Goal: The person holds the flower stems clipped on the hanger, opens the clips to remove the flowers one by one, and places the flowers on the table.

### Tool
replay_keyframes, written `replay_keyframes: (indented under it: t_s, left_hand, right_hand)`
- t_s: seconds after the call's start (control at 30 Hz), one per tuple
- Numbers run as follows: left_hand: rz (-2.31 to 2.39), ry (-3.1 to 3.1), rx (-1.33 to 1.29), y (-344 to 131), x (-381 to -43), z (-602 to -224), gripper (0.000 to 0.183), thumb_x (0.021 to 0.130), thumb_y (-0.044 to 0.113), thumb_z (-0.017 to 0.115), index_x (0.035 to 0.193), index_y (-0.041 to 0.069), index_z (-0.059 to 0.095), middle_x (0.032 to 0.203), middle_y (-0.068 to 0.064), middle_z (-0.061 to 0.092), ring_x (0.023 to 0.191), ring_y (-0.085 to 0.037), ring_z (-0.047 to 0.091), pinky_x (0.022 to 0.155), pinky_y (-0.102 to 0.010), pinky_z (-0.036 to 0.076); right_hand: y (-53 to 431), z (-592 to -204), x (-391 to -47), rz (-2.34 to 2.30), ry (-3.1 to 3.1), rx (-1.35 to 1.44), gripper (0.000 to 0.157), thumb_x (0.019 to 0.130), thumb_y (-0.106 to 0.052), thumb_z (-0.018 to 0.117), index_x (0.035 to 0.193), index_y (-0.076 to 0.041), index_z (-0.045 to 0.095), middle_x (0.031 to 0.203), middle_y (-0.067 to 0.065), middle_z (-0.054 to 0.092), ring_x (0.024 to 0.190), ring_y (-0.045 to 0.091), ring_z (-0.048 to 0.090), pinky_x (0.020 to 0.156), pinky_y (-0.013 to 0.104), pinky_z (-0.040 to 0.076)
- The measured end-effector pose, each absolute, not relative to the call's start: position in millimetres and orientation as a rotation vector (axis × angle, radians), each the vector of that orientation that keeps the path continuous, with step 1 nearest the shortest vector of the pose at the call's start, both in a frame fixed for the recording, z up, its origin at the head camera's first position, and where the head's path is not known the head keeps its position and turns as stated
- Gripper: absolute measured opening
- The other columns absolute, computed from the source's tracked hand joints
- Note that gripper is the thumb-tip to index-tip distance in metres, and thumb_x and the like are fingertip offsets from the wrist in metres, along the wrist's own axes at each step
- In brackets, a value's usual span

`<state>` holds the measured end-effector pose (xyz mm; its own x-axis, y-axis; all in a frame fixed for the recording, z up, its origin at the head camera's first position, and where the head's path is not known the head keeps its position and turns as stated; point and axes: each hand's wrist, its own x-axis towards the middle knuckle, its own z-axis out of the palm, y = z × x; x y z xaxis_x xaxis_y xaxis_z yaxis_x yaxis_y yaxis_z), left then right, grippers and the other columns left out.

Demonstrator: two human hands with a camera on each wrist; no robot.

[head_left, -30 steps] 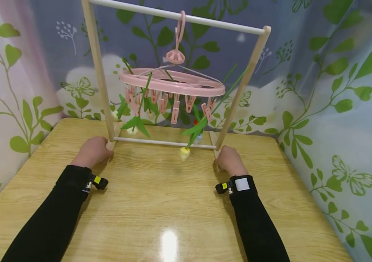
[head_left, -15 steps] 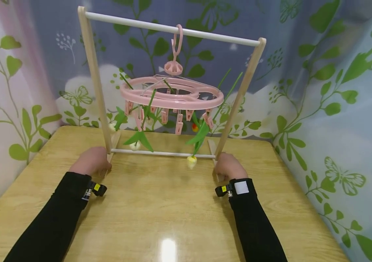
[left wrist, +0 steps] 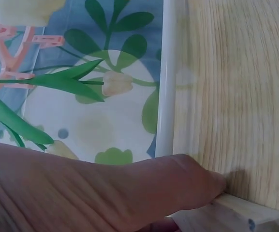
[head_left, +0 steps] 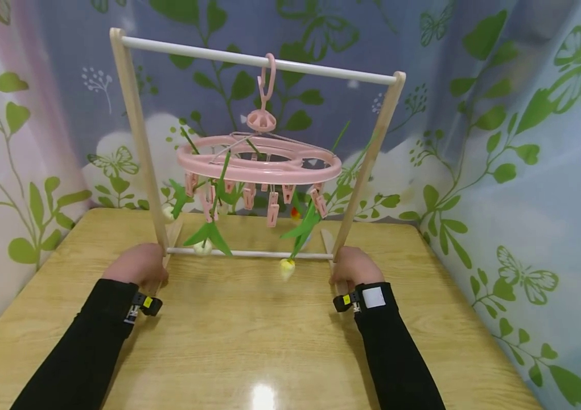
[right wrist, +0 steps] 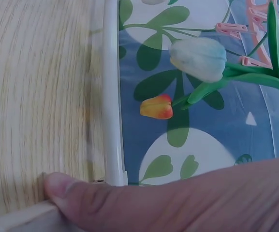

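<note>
Left hand (head_left: 136, 265), left of centre, and right hand (head_left: 355, 267), right of centre, grip the rack's (head_left: 229, 56) feet (head_left: 328, 242), presumably for stability.

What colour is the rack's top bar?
White; the top bar shows best in the head view.

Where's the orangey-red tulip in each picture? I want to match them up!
Head: the orangey-red tulip is near the middle, under the pink ring.
Left wrist: not in this picture.
Right wrist: near the middle, below and left of the pale blue tulip.
Shared landmark: the rack's white bottom bar, upright in both wrist pictures.
</note>
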<state>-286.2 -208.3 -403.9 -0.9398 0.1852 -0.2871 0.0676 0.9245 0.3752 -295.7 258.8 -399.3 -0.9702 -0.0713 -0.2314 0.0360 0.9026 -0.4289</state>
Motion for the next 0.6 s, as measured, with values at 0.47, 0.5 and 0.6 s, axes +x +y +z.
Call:
replay_keyframes:
  t_s: [0.47,0.5,0.6]
  left_hand:
    - [0.543,2.723,0.156,-205,-278,-401,0.023,0.080,0.009,0.077,0.093,-0.004,0.064,0.075,-0.009,0.060,0.062,-0.021,0.058,0.052,-0.031,0.047]
    - [0.558,2.716,0.156,-206,-278,-400,0.024,0.080,0.009,0.077,0.094,-0.004,0.063,0.074,-0.009,0.060,0.062,-0.021,0.057,0.052,-0.031,0.046]
    - [0.552,2.714,0.201,-215,-275,-398,0.022,0.082,0.014,0.077,0.090,-0.002,0.063,0.069,-0.006,0.056,0.058,-0.019,0.053,0.051,-0.030,0.042]
  right_hand:
    - [263,-397,-291,-0.646,2.816,0.022,0.041,0.071,-0.007,0.089,0.106,0.003,0.070,0.075,0.017,0.068,0.061,0.028,0.067,0.043,0.029,0.046]
    - [262,-398,-291,-0.646,2.814,0.018,0.040,0.071,-0.007,0.088,0.105,0.002,0.070,0.075,0.017,0.068,0.061,0.029,0.068,0.043,0.029,0.047]
    - [261,-396,-292,-0.650,2.801,-0.010,0.041,0.072,-0.009,0.088,0.107,0.002,0.069,0.073,0.016,0.068,0.059,0.027,0.067,0.044,0.030,0.048]
